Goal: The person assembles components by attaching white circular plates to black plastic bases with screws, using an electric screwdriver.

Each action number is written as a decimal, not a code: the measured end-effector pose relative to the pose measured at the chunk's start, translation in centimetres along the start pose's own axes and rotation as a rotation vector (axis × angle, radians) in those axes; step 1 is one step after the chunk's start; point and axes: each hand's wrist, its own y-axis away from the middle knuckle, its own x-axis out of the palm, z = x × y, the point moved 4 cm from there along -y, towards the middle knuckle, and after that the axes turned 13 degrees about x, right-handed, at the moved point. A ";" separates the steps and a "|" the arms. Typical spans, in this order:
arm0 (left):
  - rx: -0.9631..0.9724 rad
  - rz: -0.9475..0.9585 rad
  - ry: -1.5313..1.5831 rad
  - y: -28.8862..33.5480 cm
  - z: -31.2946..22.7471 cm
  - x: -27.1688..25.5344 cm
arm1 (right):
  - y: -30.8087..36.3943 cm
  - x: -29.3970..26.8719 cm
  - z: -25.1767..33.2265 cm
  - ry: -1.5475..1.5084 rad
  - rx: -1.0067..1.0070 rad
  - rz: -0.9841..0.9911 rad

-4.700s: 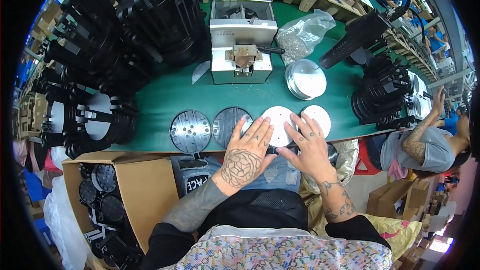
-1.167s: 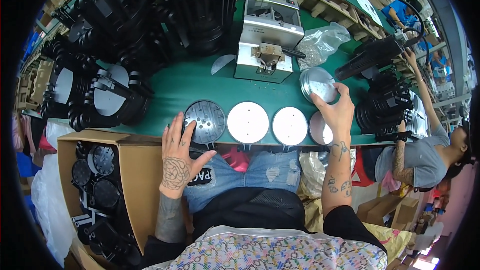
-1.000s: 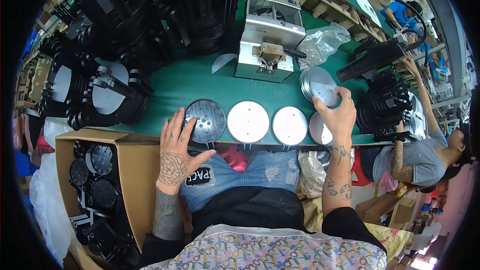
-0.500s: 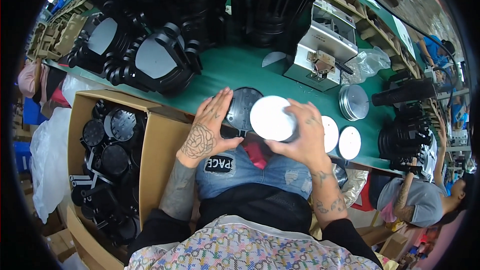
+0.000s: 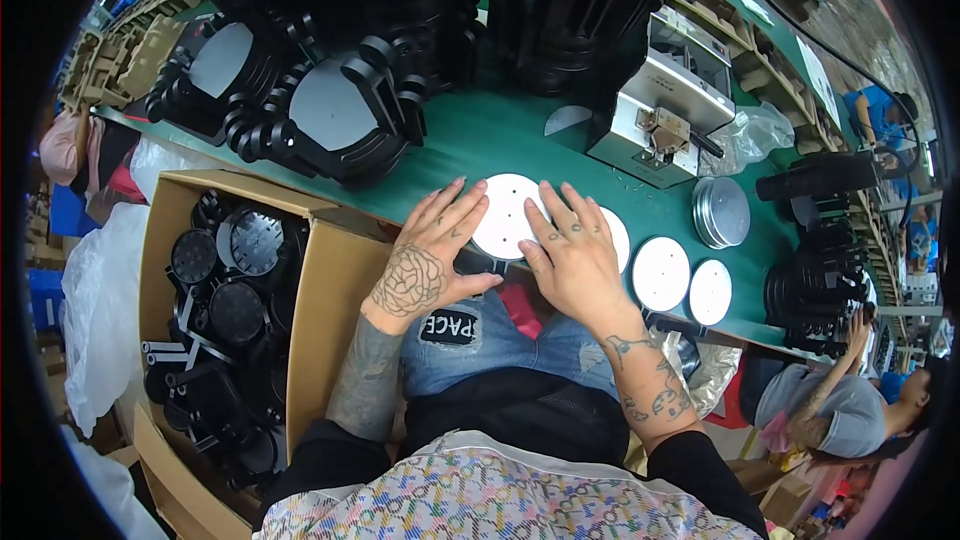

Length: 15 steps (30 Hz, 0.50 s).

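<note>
A white round plate with small dark holes [image 5: 509, 225] lies flat where a black round base stands at the table's front edge; a bit of black shows below its rim. My left hand [image 5: 425, 250] rests at the plate's left edge, fingers stretched out. On the other side, my right hand [image 5: 578, 258] lies with spread fingertips on the plate's right edge. Neither hand is wrapped round anything. Partly behind my right hand is another white disc [image 5: 616, 238]. Further right along the edge sit two more white discs, a larger-looking one [image 5: 660, 273] and an outer one [image 5: 711, 292].
Stacked silver discs [image 5: 722, 212] stand right, near a metal machine [image 5: 665, 110] and clear plastic [image 5: 760, 132]. Black ringed parts [image 5: 330, 110] crowd the back. A cardboard box [image 5: 325, 310] of black parts stands left. A person in grey [image 5: 845, 410] is at the right.
My right hand has lowered the white plate onto the black round base and loosened its grip. Its fingers now lie spread at the rim. The view has shifted slightly.
</note>
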 end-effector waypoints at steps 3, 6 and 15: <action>-0.024 0.029 -0.027 -0.2 -0.2 -0.1 | 0.3 0.1 0.7 0.033 0.017 -0.022; -0.031 0.035 -0.048 -0.6 -0.2 -0.3 | 0.5 0.5 0.3 0.071 0.003 -0.033; 0.024 0.024 -0.111 -0.7 -0.1 0.4 | 0.6 -3.0 -2.2 -0.078 -0.104 0.095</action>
